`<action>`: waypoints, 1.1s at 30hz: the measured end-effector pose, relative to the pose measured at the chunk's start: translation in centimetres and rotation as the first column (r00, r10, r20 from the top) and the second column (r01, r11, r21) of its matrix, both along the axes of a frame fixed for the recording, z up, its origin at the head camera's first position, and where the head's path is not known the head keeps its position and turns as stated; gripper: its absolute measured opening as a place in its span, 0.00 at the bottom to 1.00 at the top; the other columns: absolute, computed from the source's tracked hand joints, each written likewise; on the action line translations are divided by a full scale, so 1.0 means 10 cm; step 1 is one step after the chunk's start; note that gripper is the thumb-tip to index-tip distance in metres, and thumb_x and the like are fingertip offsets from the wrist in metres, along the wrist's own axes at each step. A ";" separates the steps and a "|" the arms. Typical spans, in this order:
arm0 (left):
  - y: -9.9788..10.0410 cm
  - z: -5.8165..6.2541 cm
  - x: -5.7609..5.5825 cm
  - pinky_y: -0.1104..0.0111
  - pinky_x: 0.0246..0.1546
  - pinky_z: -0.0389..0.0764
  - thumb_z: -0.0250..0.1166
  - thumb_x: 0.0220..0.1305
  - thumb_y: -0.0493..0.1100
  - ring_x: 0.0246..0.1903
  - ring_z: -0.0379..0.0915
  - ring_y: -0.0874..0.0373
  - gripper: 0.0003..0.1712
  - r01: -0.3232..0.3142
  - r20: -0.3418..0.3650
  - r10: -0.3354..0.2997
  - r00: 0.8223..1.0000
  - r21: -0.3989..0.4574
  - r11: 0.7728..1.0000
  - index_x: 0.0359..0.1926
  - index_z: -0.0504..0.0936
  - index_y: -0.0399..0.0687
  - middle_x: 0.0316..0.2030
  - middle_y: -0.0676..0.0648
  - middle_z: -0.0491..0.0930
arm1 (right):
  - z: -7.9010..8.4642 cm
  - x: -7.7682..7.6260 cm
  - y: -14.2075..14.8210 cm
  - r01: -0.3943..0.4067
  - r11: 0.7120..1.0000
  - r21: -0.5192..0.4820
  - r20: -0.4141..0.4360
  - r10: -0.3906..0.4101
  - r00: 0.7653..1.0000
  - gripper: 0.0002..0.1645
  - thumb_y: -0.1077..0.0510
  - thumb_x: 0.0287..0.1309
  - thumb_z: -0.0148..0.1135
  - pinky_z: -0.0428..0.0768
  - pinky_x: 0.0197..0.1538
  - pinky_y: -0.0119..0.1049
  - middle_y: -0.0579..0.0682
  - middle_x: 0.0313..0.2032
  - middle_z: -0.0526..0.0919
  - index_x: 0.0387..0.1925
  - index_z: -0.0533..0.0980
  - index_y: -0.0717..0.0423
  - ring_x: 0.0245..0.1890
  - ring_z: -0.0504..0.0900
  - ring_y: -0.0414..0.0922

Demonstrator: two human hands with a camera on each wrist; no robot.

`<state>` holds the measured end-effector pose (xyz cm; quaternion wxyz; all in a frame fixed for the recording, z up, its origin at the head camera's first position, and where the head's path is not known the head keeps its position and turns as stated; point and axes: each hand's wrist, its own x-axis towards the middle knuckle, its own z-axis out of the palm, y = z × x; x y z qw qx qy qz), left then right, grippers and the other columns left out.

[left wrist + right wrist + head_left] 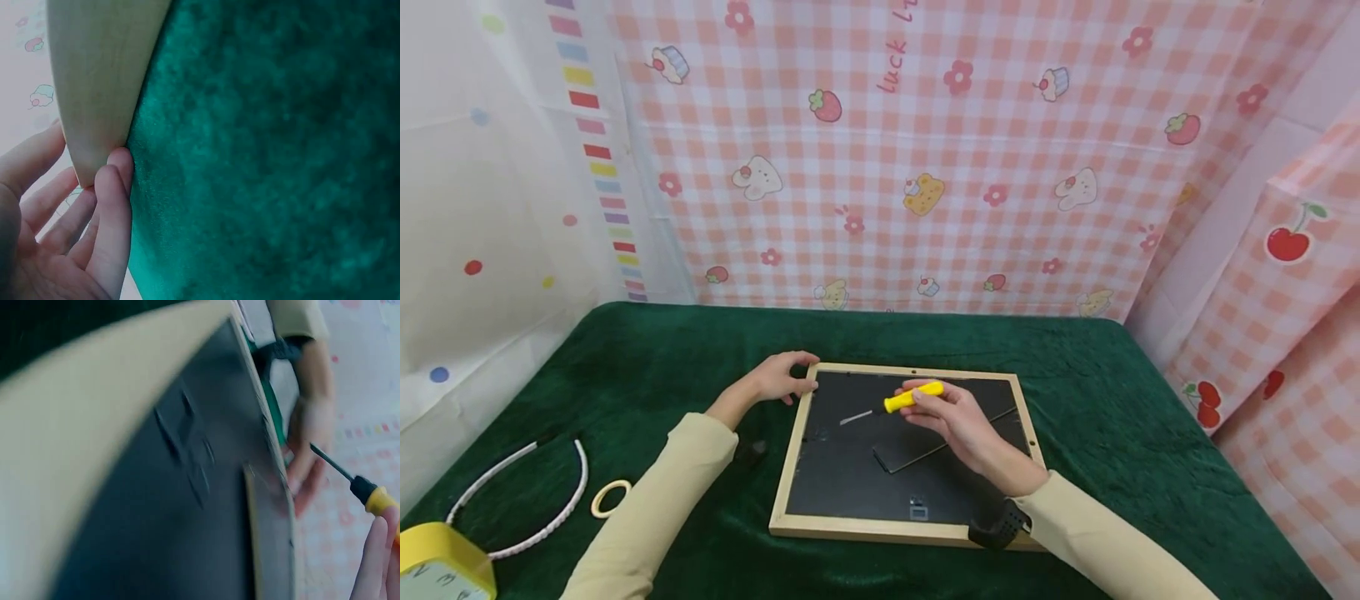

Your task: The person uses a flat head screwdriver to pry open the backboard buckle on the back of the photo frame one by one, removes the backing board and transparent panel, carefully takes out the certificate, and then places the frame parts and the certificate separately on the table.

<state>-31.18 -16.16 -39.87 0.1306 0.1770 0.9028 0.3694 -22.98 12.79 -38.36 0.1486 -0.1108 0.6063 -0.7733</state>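
Note:
A wooden picture frame (pixel 784 467) lies back side up, its black backing board (pixel 842 483) facing me. At its far left corner my left hand (pixel 778 377) grips the wood; the left wrist view shows the thumb and fingers (pixel 111 206) about the corner. Over the board, my right hand (pixel 955 421) holds a screwdriver (pixel 913 397) by its yellow handle. The thin metal shaft points left, its tip apart from the frame in the right wrist view. Beneath that hand, a thin bent stand leg (pixel 917 458) lies across the board.
Dark green cloth (pixel 1097 400) covers the table. To the left lie a white braided headband (pixel 561 517), a wooden ring (pixel 610 498) and a yellow clock (pixel 448 554). A small metal hanger (pixel 918 508) sits at the board's near edge. Checked fabric (pixel 880 167) hangs behind.

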 end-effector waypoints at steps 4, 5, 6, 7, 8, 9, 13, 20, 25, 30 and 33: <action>0.01 -0.01 -0.02 0.66 0.25 0.77 0.58 0.60 0.40 0.27 0.72 0.55 0.28 -0.004 0.018 0.004 1.000 -0.002 1.000 0.59 0.63 0.36 0.54 0.36 0.62 | -0.07 0.05 -0.19 -0.005 1.000 0.010 0.035 0.005 0.999 0.31 0.57 0.54 0.59 0.72 0.46 0.38 0.61 0.46 0.74 0.53 0.63 0.74 0.39 0.78 0.47; 0.01 -0.01 -0.02 0.66 0.25 0.77 0.58 0.59 0.40 0.27 0.72 0.55 0.28 -0.005 0.024 0.005 1.000 -0.005 1.000 0.59 0.63 0.37 0.55 0.36 0.62 | -0.09 0.06 -0.23 -0.010 1.000 0.015 0.041 0.009 0.999 0.30 0.57 0.54 0.59 0.72 0.46 0.38 0.61 0.46 0.75 0.53 0.64 0.74 0.39 0.79 0.47; 0.02 0.00 -0.02 0.66 0.25 0.77 0.58 0.59 0.40 0.27 0.72 0.55 0.28 -0.006 0.030 0.006 1.000 -0.010 1.000 0.59 0.63 0.37 0.55 0.36 0.62 | -0.10 0.07 -0.26 -0.015 1.000 0.022 0.046 0.014 0.999 0.30 0.57 0.55 0.59 0.73 0.46 0.38 0.60 0.45 0.75 0.53 0.64 0.74 0.39 0.79 0.47; 0.03 0.00 -0.02 0.66 0.24 0.77 0.58 0.59 0.40 0.26 0.71 0.55 0.27 -0.010 0.039 0.011 0.999 -0.013 1.000 0.59 0.63 0.38 0.55 0.37 0.62 | -0.11 0.08 -0.30 -0.019 0.999 0.033 0.047 0.018 0.999 0.29 0.58 0.55 0.58 0.73 0.46 0.38 0.60 0.45 0.75 0.53 0.64 0.74 0.39 0.79 0.48; 0.03 0.00 -0.02 0.66 0.24 0.77 0.58 0.60 0.40 0.26 0.72 0.55 0.27 -0.011 0.048 0.012 0.999 -0.017 1.000 0.59 0.63 0.39 0.55 0.37 0.62 | -0.13 0.09 -0.32 -0.024 0.999 0.045 0.046 0.022 0.999 0.29 0.58 0.56 0.58 0.73 0.46 0.38 0.60 0.45 0.75 0.53 0.64 0.74 0.39 0.79 0.48; 0.04 0.01 -0.02 0.66 0.24 0.77 0.58 0.60 0.40 0.25 0.72 0.55 0.27 -0.016 0.061 0.017 0.998 -0.018 1.000 0.59 0.63 0.40 0.54 0.37 0.62 | -0.14 0.09 -0.35 -0.025 0.998 0.055 0.045 0.023 0.999 0.28 0.58 0.56 0.57 0.73 0.45 0.38 0.60 0.45 0.75 0.53 0.64 0.73 0.39 0.79 0.48; 0.05 0.01 -0.03 0.66 0.23 0.77 0.57 0.61 0.41 0.23 0.73 0.54 0.25 -0.044 0.125 0.045 0.991 -0.013 0.999 0.58 0.61 0.43 0.54 0.38 0.61 | -0.16 0.11 -0.41 -0.016 0.996 0.088 0.025 0.014 1.000 0.26 0.58 0.58 0.55 0.73 0.45 0.37 0.60 0.45 0.75 0.53 0.65 0.72 0.40 0.78 0.49; 0.04 0.01 -0.02 0.65 0.22 0.77 0.57 0.61 0.43 0.22 0.74 0.53 0.27 -0.069 0.174 0.071 0.982 -0.018 0.997 0.60 0.58 0.45 0.57 0.37 0.57 | -0.19 0.12 -0.45 -0.015 0.995 0.098 0.002 0.015 1.000 0.26 0.58 0.57 0.56 0.73 0.45 0.38 0.60 0.44 0.76 0.52 0.65 0.73 0.40 0.78 0.49; 0.05 0.00 -0.01 0.65 0.22 0.77 0.60 0.59 0.45 0.21 0.75 0.53 0.33 -0.069 0.180 0.075 0.981 -0.037 0.997 0.62 0.56 0.46 0.59 0.37 0.54 | -0.20 0.13 -0.44 -0.014 0.993 0.114 -0.010 0.015 1.000 0.26 0.59 0.56 0.57 0.73 0.45 0.37 0.60 0.44 0.76 0.51 0.66 0.74 0.39 0.79 0.49; 0.05 -0.02 0.02 0.65 0.22 0.77 0.58 0.60 0.43 0.20 0.74 0.54 0.37 -0.067 0.182 0.069 0.981 -0.019 0.998 0.66 0.50 0.45 0.61 0.36 0.53 | -0.20 0.15 -0.44 -0.017 0.993 0.119 -0.024 0.020 1.000 0.26 0.58 0.57 0.56 0.73 0.45 0.37 0.60 0.44 0.75 0.51 0.66 0.73 0.39 0.79 0.49; 0.05 -0.04 0.05 0.65 0.22 0.77 0.56 0.62 0.42 0.19 0.74 0.54 0.37 -0.063 0.178 0.060 0.982 0.009 0.998 0.66 0.48 0.43 0.61 0.35 0.53 | -0.22 0.15 -0.44 -0.022 0.993 0.114 -0.027 0.025 0.999 0.26 0.58 0.57 0.55 0.73 0.45 0.37 0.60 0.44 0.75 0.52 0.65 0.73 0.40 0.78 0.49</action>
